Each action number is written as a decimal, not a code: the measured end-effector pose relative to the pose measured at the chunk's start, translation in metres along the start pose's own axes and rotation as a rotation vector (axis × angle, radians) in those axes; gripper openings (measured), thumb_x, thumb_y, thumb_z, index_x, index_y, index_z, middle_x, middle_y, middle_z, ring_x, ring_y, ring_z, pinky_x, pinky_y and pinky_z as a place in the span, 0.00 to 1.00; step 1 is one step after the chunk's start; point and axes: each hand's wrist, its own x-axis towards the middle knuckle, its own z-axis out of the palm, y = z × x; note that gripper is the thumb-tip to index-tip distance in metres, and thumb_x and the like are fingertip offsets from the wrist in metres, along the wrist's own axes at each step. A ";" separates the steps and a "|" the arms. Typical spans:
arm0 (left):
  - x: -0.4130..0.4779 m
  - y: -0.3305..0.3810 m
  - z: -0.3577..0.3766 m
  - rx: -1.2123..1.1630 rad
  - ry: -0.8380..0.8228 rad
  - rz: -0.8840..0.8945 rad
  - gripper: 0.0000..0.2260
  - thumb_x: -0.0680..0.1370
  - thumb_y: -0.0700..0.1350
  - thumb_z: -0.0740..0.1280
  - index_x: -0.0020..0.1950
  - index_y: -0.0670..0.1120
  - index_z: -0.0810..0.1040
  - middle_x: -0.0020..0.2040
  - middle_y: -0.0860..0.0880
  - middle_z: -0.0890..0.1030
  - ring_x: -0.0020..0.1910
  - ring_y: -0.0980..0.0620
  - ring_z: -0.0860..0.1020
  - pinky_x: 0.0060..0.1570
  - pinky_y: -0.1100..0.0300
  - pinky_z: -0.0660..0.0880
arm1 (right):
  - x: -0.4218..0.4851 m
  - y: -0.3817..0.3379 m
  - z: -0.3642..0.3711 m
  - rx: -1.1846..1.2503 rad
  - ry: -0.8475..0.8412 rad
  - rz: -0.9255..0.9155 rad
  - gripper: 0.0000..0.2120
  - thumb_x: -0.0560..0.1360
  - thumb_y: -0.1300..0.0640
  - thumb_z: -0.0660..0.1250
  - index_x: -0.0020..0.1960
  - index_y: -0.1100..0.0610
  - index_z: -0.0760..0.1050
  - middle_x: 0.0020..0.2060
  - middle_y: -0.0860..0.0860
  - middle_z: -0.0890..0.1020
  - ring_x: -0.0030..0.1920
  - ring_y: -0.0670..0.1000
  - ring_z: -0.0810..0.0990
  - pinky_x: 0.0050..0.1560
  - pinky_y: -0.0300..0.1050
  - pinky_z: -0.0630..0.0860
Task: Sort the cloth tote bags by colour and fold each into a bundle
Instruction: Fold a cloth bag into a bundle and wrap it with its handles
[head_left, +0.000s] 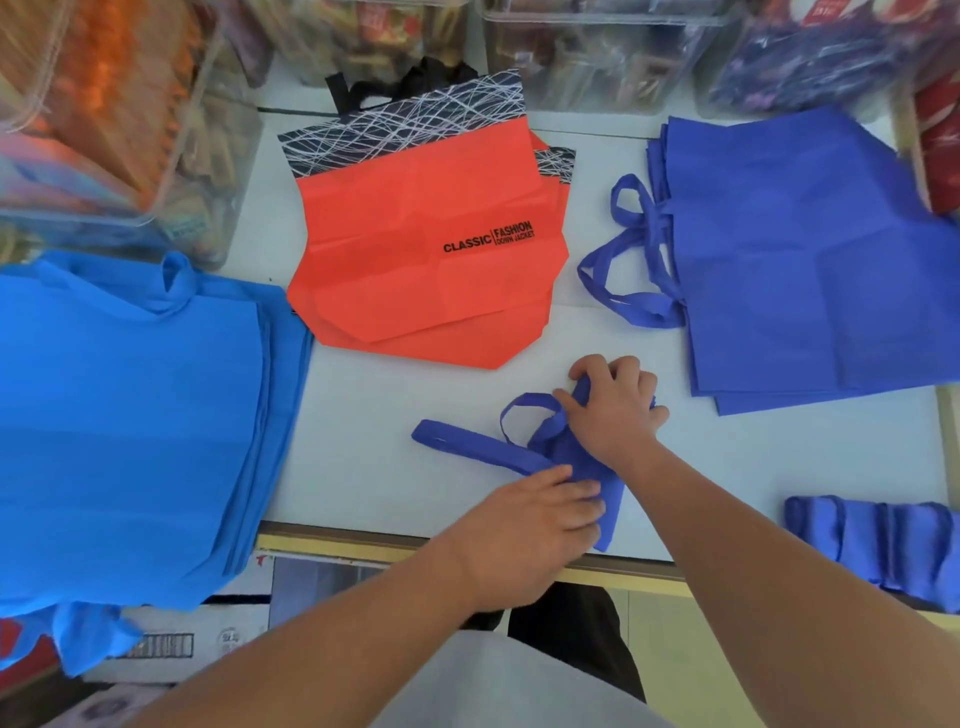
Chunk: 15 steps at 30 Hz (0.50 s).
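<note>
left hand (540, 514) holds indigo bag (558, 451) | right hand (615, 410) grips it | white table (374, 426) | blurred bins (130, 130), maybe snacks

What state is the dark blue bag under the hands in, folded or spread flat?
Folded: the dark blue bag is bunched into a narrow strip, gripped by the left hand and right hand, handles trailing left.

Figure: 1 view, taken by a wide-angle camera worn on the head. The counter (363, 415) is viewed from above its near edge, forward and steeply downward, at close range. Its far edge is reached near the top of the frame. The left hand (535, 519), right hand (615, 410) and gripped tote bag (563, 449) are framed just below centre.
</note>
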 end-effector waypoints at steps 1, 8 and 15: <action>0.003 -0.002 0.005 0.020 -0.028 -0.016 0.21 0.78 0.46 0.67 0.71 0.46 0.74 0.75 0.47 0.72 0.78 0.47 0.63 0.79 0.49 0.51 | 0.000 0.002 -0.001 -0.003 -0.023 -0.004 0.11 0.79 0.37 0.61 0.59 0.40 0.68 0.57 0.47 0.63 0.61 0.54 0.63 0.58 0.59 0.66; 0.006 -0.043 0.029 0.060 -0.142 -0.100 0.35 0.71 0.56 0.75 0.77 0.57 0.67 0.80 0.49 0.63 0.78 0.45 0.64 0.76 0.42 0.60 | -0.003 0.037 -0.017 0.531 -0.120 -0.165 0.19 0.81 0.50 0.62 0.71 0.42 0.67 0.61 0.43 0.74 0.66 0.50 0.71 0.69 0.56 0.68; 0.021 -0.045 0.009 -0.383 -0.061 -0.325 0.17 0.75 0.58 0.69 0.62 0.57 0.73 0.62 0.57 0.79 0.59 0.51 0.78 0.57 0.51 0.76 | -0.015 0.062 -0.013 0.522 0.067 -0.168 0.16 0.77 0.64 0.69 0.63 0.54 0.81 0.58 0.48 0.83 0.60 0.49 0.79 0.61 0.39 0.71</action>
